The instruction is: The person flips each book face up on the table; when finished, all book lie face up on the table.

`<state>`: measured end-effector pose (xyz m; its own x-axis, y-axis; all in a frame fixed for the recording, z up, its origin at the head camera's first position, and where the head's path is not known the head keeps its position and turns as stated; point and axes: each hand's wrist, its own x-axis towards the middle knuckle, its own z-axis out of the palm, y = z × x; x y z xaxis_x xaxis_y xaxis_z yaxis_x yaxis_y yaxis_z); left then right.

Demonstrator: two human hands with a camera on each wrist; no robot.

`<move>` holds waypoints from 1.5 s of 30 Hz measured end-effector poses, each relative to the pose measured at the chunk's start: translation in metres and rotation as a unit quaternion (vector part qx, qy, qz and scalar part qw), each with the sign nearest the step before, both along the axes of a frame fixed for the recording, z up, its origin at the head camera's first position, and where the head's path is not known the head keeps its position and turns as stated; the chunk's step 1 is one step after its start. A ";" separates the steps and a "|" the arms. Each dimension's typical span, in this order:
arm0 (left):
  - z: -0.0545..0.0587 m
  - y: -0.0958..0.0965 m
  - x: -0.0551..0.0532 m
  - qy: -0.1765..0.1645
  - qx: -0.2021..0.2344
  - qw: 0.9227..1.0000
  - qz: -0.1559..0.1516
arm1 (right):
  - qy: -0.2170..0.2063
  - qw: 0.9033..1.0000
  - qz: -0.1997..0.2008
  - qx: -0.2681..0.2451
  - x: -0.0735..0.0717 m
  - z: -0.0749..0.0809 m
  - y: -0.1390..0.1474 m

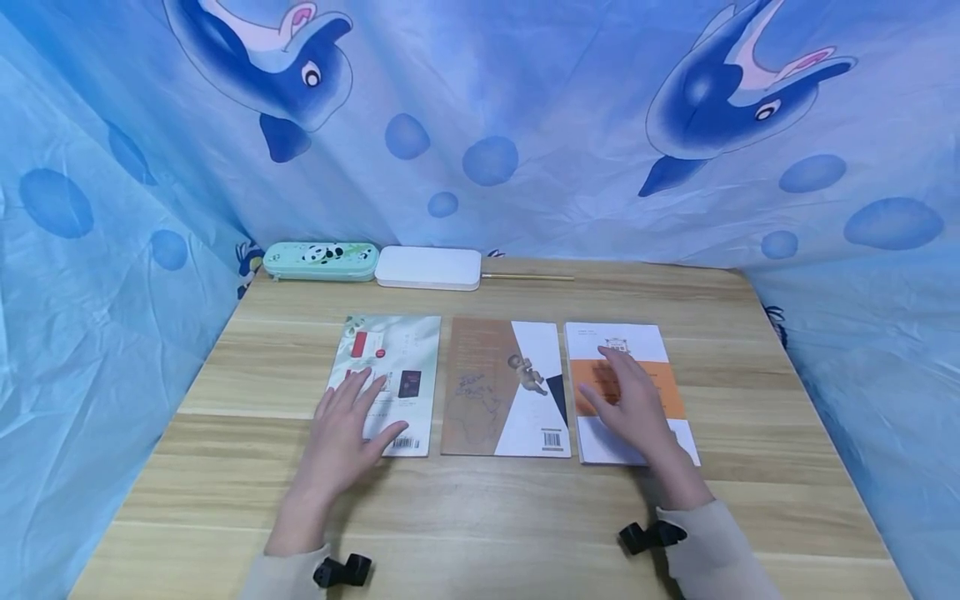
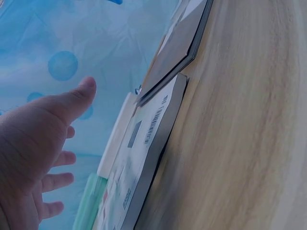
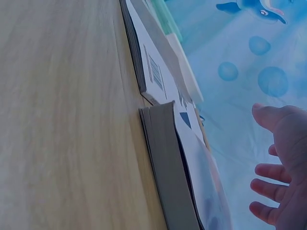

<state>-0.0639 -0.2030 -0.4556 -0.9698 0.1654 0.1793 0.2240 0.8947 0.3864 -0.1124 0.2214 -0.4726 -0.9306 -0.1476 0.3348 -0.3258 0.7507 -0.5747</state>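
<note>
Three books lie side by side on the wooden table, back covers up. My left hand (image 1: 343, 435) hovers over the pale green book (image 1: 420, 350), fingers spread and holding nothing; the left wrist view shows a gap between that hand (image 2: 38, 143) and the book's cover (image 2: 144, 129). In the middle lies a brown and white book (image 1: 487, 392) with a baby figure and a barcode. Over the white and orange book (image 1: 663, 383) is my right hand (image 1: 633, 408), its fingers loosely bent around nothing. This book looks thick in the right wrist view, its page edges (image 3: 165, 158) facing the camera.
Along the table's back edge stand a mint green panda pencil case (image 1: 321, 262), a white flat box (image 1: 428, 267) and a thin gold-coloured stick (image 1: 528, 277). A blue dolphin-print cloth (image 1: 555, 92) hangs behind and at both sides of the wooden table (image 1: 480, 525).
</note>
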 end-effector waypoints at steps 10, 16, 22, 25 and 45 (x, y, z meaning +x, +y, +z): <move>-0.005 -0.008 0.006 0.008 0.005 1.000 0.014 | -0.032 0.999 0.006 0.005 -0.009 -0.005 -0.011; -0.008 -0.014 0.008 0.012 0.010 1.000 0.017 | -0.053 0.999 0.003 0.010 -0.015 -0.005 -0.018; -0.012 -0.020 0.012 -0.001 0.015 1.000 0.019 | -0.071 0.997 0.008 0.010 -0.022 -0.004 -0.026; -0.014 -0.023 0.013 -0.007 0.017 1.000 0.020 | -0.071 0.997 0.012 0.008 -0.025 -0.004 -0.030; -0.020 -0.043 0.017 -0.009 0.021 1.000 0.020 | -0.097 0.994 0.032 0.038 -0.044 -0.006 -0.060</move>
